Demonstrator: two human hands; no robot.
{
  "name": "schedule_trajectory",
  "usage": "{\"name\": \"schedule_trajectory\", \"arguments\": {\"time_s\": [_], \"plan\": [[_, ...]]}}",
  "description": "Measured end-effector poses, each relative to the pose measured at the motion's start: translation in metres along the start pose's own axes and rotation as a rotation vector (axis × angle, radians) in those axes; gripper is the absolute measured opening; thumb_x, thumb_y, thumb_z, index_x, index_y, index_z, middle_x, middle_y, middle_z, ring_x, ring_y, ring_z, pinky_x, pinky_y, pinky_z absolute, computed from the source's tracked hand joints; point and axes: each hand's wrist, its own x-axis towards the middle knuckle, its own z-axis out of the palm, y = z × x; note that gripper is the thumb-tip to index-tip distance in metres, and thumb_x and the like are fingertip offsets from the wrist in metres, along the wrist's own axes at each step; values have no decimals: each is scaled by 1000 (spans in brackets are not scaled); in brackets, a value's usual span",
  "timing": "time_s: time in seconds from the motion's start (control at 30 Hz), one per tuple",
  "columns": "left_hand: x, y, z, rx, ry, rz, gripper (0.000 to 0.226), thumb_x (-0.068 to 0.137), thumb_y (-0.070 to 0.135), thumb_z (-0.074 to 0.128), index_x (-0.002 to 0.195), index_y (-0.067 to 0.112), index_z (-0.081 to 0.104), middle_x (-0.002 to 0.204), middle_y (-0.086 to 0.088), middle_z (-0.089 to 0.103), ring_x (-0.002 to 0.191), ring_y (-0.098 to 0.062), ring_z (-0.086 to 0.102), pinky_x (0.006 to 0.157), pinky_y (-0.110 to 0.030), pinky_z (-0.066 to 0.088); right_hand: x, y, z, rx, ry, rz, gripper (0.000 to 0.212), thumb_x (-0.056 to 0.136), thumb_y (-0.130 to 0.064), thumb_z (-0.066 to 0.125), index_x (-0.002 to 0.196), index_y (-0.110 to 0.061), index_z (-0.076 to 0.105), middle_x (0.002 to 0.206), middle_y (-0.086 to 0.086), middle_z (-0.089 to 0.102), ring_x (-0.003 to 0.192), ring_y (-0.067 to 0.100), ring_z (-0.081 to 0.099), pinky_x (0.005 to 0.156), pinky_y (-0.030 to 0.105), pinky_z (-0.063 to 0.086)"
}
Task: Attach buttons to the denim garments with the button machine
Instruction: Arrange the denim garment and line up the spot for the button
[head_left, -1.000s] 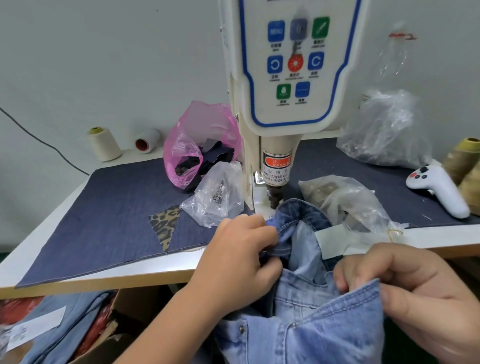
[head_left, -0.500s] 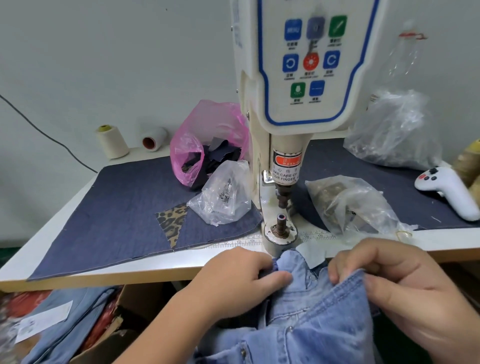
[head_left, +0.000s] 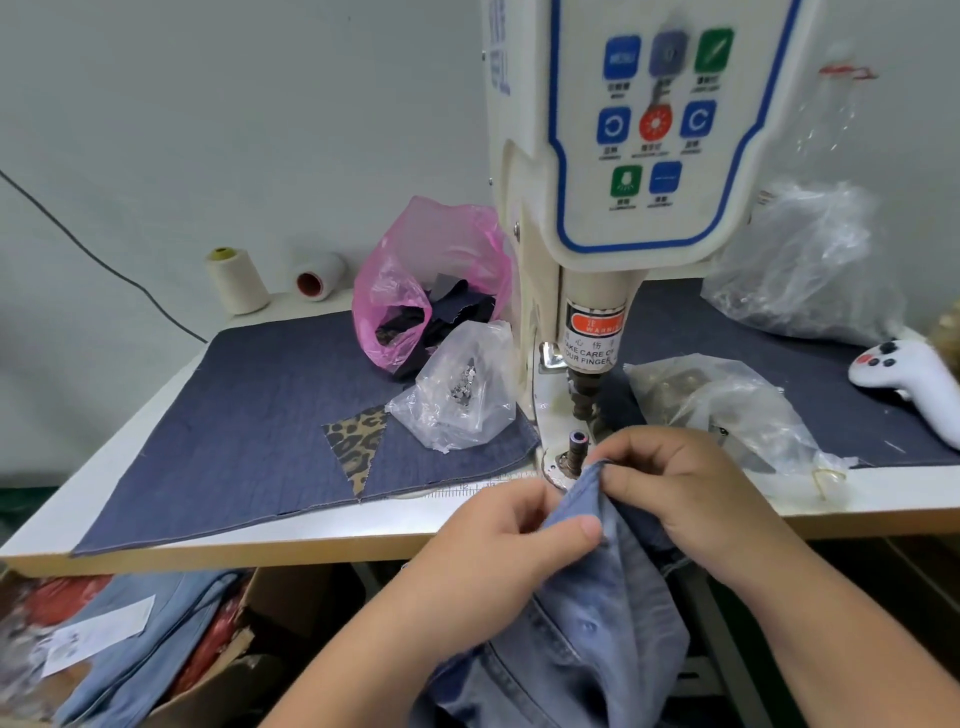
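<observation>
Both hands pinch the light denim garment (head_left: 597, 623) at its top edge: the left hand (head_left: 498, 545) with thumb pressed on the fabric, the right hand (head_left: 691, 488) with fingers curled over the fold. The edge sits just in front of the button machine (head_left: 613, 218), beside its lower post (head_left: 576, 452), right beyond the fingertips. Left of the hands, a clear bag (head_left: 457, 389) lies on the surface (head_left: 260, 530); the rest of the garment hangs below the hands.

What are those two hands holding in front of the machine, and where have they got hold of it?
Both hold the denim garment by its top edge: left hand and right hand pinch it beside the machine's lower post.
</observation>
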Motion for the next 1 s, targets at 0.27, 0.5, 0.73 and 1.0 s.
{"name": "schedule_trajectory", "arguments": {"time_s": [0.27,0.5,0.73,1.0], "plan": [[15,-21,-24,-386,-151,-66,23,68,26,78,65,14,58,69,-6,58,61,-17,56,60,-24,46,7,3,-23,395,-170,171,13,67,-6,71,76,-15,75,71,8,67,62,14,63,55,22,50],[60,-14,-33,-245,-30,-57,23,63,16,74,55,20,53,71,-10,55,64,-22,52,62,-31,42,25,12,-16,781,-44,185,26,71,3,57,85,-13,42,62,2,52,54,13,54,49,22,49],[76,-19,-21,-387,65,-142,27,65,26,58,78,3,54,83,-17,40,76,-30,38,64,-37,32,32,42,-12,877,111,147,27,69,2,56,85,-15,42,63,1,51,53,12,49,52,21,47],[83,-12,-17,26,142,-94,29,82,22,52,68,-1,40,67,-11,34,56,-24,35,54,-31,32,39,47,-12,877,167,126,29,66,2,59,82,-15,41,61,1,55,51,12,53,50,21,49]]}}
